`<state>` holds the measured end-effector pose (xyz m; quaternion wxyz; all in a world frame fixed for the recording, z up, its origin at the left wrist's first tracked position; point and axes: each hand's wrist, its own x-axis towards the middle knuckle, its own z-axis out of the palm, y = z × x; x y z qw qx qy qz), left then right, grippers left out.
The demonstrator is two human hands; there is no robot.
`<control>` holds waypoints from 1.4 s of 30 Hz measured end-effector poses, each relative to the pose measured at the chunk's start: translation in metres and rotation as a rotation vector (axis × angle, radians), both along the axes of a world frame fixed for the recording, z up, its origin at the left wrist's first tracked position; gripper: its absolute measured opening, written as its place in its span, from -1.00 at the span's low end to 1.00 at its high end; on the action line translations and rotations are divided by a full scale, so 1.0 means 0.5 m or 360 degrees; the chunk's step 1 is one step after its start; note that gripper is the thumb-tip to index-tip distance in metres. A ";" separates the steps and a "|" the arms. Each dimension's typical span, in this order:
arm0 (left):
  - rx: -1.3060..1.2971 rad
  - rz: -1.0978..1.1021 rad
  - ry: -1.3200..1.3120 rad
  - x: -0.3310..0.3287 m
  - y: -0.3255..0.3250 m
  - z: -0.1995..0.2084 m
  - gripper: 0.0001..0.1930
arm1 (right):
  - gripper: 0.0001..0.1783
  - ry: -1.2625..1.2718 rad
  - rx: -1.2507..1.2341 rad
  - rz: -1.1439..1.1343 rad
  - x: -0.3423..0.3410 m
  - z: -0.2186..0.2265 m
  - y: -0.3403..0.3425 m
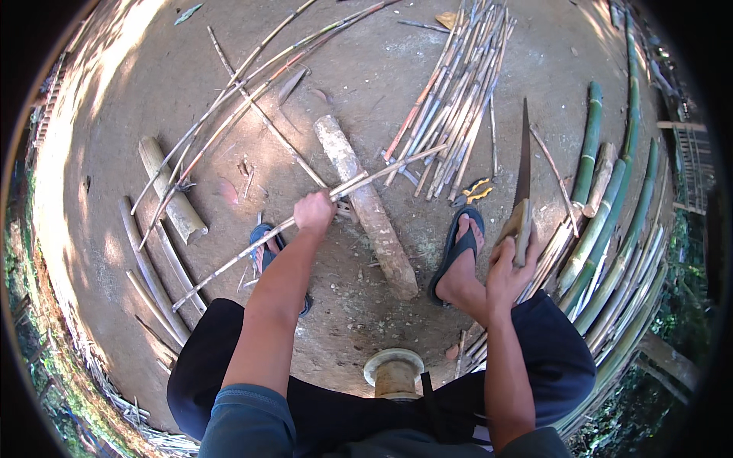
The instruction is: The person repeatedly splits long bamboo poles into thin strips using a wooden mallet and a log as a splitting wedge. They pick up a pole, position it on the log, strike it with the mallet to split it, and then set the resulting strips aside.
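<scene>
My left hand (314,212) is closed round a thin bamboo stick (244,255), which slants from beside my left knee up to the right. Its far part passes over a rough log (376,229) lying on the ground between my feet. My right hand (510,269) grips the wooden handle of a handsaw (524,164) above my right foot. The blade points away from me, apart from the stick. Yellow-and-black pruning shears (473,191) lie on the ground just beyond my right foot.
Ahead lies a bundle of thin cut sticks (458,91). Long thin canes (229,91) stretch across the left, near a short thick bamboo piece (172,191). Green bamboo poles (588,145) and split lengths line the right. A round stump-like piece (394,370) stands between my legs.
</scene>
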<state>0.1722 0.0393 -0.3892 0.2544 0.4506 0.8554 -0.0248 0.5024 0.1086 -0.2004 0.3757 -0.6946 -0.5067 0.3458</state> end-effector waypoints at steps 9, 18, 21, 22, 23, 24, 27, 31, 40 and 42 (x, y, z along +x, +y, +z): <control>-0.0004 -0.0010 -0.0037 0.005 0.009 -0.003 -0.74 | -0.35 -0.0156 -0.0287 0.0707 -0.111 0.085 -0.192; 0.0002 -0.0028 0.0041 0.001 -0.003 -0.034 -0.75 | -0.34 -0.0164 -0.0554 0.0866 -0.128 0.114 -0.186; -0.0025 -0.0028 0.0059 0.001 0.004 -0.026 -0.76 | -0.34 -0.0205 -0.0551 0.0879 -0.124 0.129 -0.189; -0.0038 -0.0017 0.0061 -0.001 0.003 -0.021 -0.76 | -0.34 -0.0215 -0.0539 0.0888 -0.123 0.132 -0.190; -0.0054 -0.0003 0.0055 0.002 0.002 -0.019 -0.76 | -0.33 -0.0205 -0.0563 0.0878 -0.118 0.135 -0.192; -0.0052 -0.0009 0.0054 0.003 0.001 -0.019 -0.76 | -0.33 -0.0194 -0.0588 0.0868 -0.113 0.137 -0.194; -0.0052 -0.0021 0.0059 0.011 0.002 -0.019 -0.76 | -0.33 -0.0183 -0.0548 0.0876 -0.101 0.133 -0.187; -0.0058 0.0002 0.0089 0.007 0.003 -0.020 -0.76 | -0.34 -0.0166 -0.0531 0.0877 -0.104 0.114 -0.178; 0.0034 -0.0050 0.0013 0.003 0.002 -0.013 -0.79 | -0.34 -0.0294 -0.0448 0.0868 -0.125 0.116 -0.204; 0.0089 -0.0043 0.0011 -0.004 0.003 -0.017 -0.79 | -0.34 -0.0285 -0.0487 0.0871 -0.136 0.104 -0.204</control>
